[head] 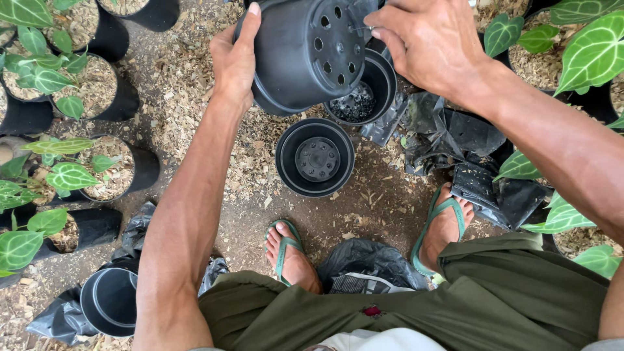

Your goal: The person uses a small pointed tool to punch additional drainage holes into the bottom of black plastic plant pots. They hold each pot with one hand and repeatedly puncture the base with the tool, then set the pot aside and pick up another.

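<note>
Black pot [305, 55] in hands, tipped sideways, holed base facing right.

Left hand [235, 60] and right hand [426, 40] gripping tilted black pot [305, 52] — empty pot [315, 157] below; sandalled feet

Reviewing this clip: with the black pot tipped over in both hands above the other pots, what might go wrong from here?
1. The tilted black pot is held only at its rim by the left hand and at its base by the right hand; it may slip onto the empty pot below.
2. Any contents left inside may spill past the partly filled pot onto the wood-chip ground.
3. The crumpled black plastic bags near the sandalled right foot look like a trip hazard.
</note>
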